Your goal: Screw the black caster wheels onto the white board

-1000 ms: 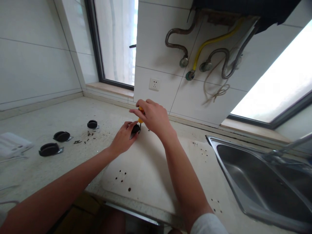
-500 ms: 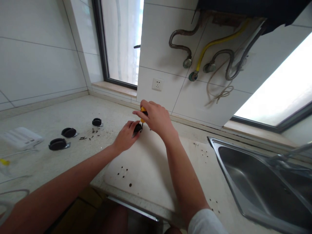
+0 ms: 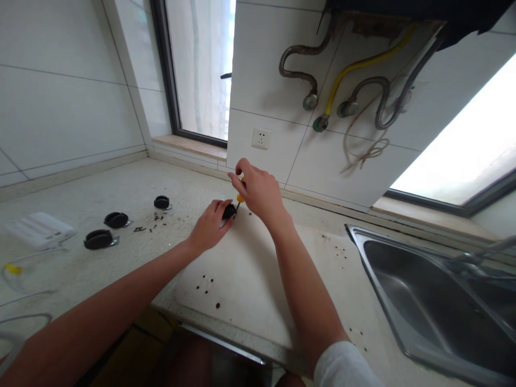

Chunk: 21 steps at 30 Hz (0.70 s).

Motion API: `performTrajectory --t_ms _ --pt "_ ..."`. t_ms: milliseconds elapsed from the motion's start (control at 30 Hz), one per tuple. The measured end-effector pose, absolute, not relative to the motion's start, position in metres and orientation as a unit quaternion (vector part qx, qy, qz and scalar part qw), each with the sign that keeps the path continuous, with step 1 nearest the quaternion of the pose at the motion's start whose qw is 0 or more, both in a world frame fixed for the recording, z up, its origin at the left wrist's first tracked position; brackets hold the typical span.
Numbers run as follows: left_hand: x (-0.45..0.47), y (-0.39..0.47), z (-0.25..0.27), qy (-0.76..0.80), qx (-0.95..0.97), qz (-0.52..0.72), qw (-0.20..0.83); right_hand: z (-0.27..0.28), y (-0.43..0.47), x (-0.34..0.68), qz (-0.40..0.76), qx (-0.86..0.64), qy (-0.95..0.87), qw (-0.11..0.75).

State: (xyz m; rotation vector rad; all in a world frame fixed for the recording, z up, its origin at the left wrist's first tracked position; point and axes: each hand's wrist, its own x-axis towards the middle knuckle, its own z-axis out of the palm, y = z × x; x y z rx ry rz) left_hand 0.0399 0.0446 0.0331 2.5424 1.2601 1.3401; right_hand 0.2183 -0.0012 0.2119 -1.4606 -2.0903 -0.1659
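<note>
My left hand (image 3: 210,224) is closed on a black caster wheel (image 3: 229,211), pressing it to the far left corner of a white board (image 3: 250,279) with groups of small holes. In my right hand (image 3: 260,191) is a screwdriver (image 3: 241,196) with a yellow handle, partly hidden by the fingers. Its thin shaft points down at the caster's base; the tip is too small to make out. On the counter to the left lie three loose casters: a far one (image 3: 162,202), a middle one (image 3: 116,219) and a near one (image 3: 99,239). Several dark screws (image 3: 140,229) are scattered beside them.
A steel sink (image 3: 419,290) with a faucet (image 3: 471,260) is set into the counter at the right. At far left are a white box-like device (image 3: 42,228) and pale cables. A socket (image 3: 262,138) and hoses (image 3: 300,51) are on the tiled wall behind.
My right hand has shifted slightly right, its fingers have turned on the handle, and the screwdriver leans more to the right. My left hand stays on the caster.
</note>
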Motion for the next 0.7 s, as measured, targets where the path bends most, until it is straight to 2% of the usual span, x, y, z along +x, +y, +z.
performTrajectory --t_ms 433,700 --pt "0.040 0.041 0.033 0.387 0.803 0.454 0.013 0.199 0.010 0.215 -0.098 -0.556 -0.736 0.374" --pt "0.038 0.036 0.033 0.369 0.778 0.504 0.064 0.201 0.002 0.207 -0.106 -0.578 -0.725 0.359"
